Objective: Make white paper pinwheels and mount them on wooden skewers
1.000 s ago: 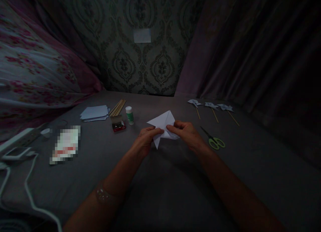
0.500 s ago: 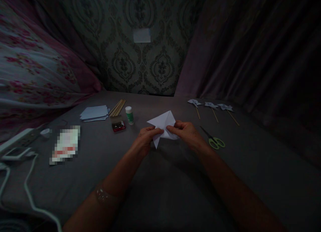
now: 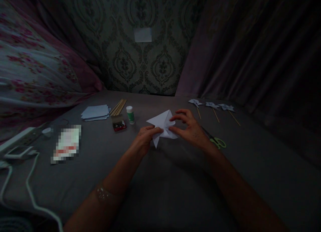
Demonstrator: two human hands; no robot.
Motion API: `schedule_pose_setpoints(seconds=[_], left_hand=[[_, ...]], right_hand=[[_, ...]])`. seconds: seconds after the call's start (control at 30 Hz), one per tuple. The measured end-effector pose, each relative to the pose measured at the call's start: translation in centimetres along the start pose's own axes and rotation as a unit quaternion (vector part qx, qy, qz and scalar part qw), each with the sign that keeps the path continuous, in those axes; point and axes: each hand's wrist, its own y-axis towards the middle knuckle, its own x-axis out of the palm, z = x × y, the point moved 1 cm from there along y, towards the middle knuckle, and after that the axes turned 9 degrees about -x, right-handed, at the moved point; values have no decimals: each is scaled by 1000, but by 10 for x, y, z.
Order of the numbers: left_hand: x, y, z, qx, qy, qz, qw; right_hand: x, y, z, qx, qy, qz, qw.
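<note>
Dim light. White folded paper piece point(image 3: 160, 121), crisp, with pointed corners and curled folds at its middle, held in the air to the right of the white-capped green glue stick point(image 3: 130, 116) and nearer me. My left hand point(image 3: 143, 139) is clamped on its left part, thumb on top, fingers tucked beneath. My right hand point(image 3: 192, 129) is at its right edge, thumb and fingers spread apart (whether the tips touch paper, I cannot tell).

Under the glue stick: soft grey cloth point(image 3: 105, 168), faintly wrinkled. Far right of it, three white paper pinwheels point(image 3: 212, 105) on thin wooden sticks; nearer me on that side, green-handled scissors point(image 3: 219, 143), partly behind my right hand. Behind it to the left, a bundle of pale, slender wooden sticks point(image 3: 118, 107); farther left, a flat white paper stack point(image 3: 95, 112).

Containers: small red cardboard box point(image 3: 118, 125), just left of the glue stick, flap raised, small shiny bits inside (too dark to name). Well left, a small white cup point(image 3: 46, 132), contents unclear.
</note>
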Motion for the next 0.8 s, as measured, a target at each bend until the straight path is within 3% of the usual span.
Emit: schedule_pose_setpoints(seconds=[0.3,0.8], left_hand=[[-1,1,-4,5,18,5,1000],[5,-8,-1,26,48,-8,998]], right_hand=[[-8,1,-4,-51,-52,-70,995],[0,-1,-12,-46,-96,-58,993]])
